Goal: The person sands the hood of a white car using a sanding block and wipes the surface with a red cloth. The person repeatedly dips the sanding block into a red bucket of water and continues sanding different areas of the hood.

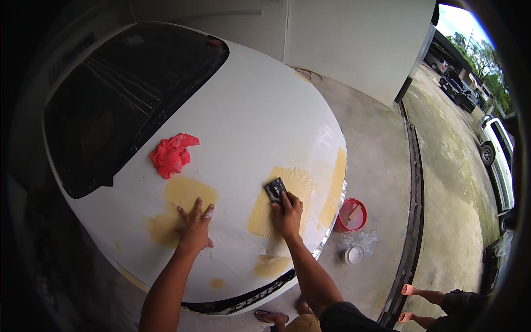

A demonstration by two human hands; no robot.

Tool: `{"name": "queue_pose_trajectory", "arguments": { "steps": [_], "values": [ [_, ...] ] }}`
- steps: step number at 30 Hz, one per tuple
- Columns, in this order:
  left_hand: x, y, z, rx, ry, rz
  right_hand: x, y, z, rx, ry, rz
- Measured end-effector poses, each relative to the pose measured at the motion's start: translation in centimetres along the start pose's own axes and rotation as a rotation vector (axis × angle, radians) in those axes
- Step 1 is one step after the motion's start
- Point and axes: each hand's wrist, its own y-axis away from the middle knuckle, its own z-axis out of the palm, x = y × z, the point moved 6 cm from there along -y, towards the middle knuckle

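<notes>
A white car hood point(265, 105) lies under both my hands, with pale yellow filler patches on it. My right hand point(289, 217) is closed on a dark sanding block point(274, 190), which rests on the large yellow patch point(259, 213) at the right, where whitish wet residue shows. To the left, my left hand point(193, 229) is laid on the hood with its fingers spread, partly over another yellow patch point(189, 191); nothing is in it. A crumpled, wet-looking red cloth point(171, 156) sits farther up the hood, near the windshield.
On the concrete floor right of the car stand a red bucket point(352, 216) with something tan inside and a small white tub point(353, 255) beside clear plastic. A dark floor track point(415, 182) runs beyond them. Another person's legs point(428, 299) in orange sandals are at lower right.
</notes>
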Motion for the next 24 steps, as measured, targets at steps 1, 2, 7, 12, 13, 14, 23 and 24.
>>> {"name": "queue_pose_trajectory", "arguments": {
  "steps": [1,2,7,12,13,14,23,24],
  "values": [
    [-0.1,0.1,0.0,0.015,-0.021,-0.007,-0.8,3.2,0.3,-0.053,0.027,-0.031],
    [-0.1,-0.1,0.0,0.007,-0.008,-0.007,-0.9,5.1,0.8,-0.087,0.015,-0.139],
    [0.0,0.2,-0.2,-0.004,0.022,-0.013,1.9,-4.5,-0.3,0.052,0.103,0.0],
    [-0.1,0.1,0.1,-0.036,0.014,-0.035,-0.4,3.5,0.4,-0.201,0.074,-0.253],
    [-0.1,0.1,0.1,-0.039,0.022,-0.04,0.0,3.4,0.1,-0.277,0.032,-0.312],
    [-0.2,0.1,0.1,-0.042,0.017,-0.036,0.4,3.3,0.0,-0.368,-0.007,-0.358],
    [-0.2,-0.1,0.1,-0.057,-0.007,-0.043,2.3,3.4,-2.7,-0.301,0.035,-0.603],
    [0.0,-0.1,-0.1,-0.019,-0.002,-0.026,3.8,1.8,-3.2,-0.19,0.116,-0.394]
  ]
}}
